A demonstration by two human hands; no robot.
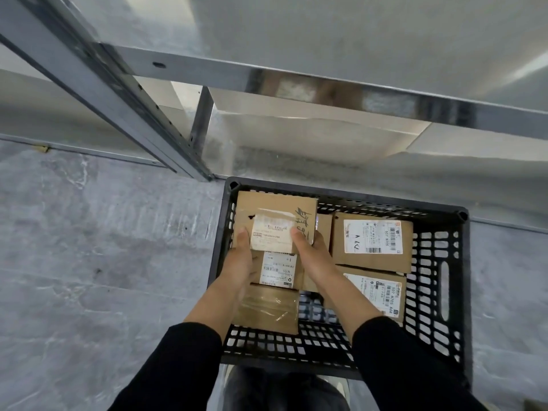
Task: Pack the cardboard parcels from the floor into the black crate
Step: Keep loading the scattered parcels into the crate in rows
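Observation:
A black perforated crate [439, 277] stands on the grey floor in front of me. Both hands hold one cardboard parcel [272, 212] with a white label over the crate's far left corner. My left hand [240, 256] grips its left side with the thumb on top, and my right hand [311, 250] grips its right side the same way. Beneath it lie a labelled parcel [278, 268] and a taped plain one [267, 307]. Two more labelled parcels sit at the right, one further away [370, 241] and one nearer [379, 289].
A metal shelving rack [189, 120] rises just beyond the crate, its upright post meeting the floor near the crate's far left corner. A shelf beam [326, 81] crosses overhead. Bare grey floor [103, 262] spreads to the left. My legs show below the crate's near rim.

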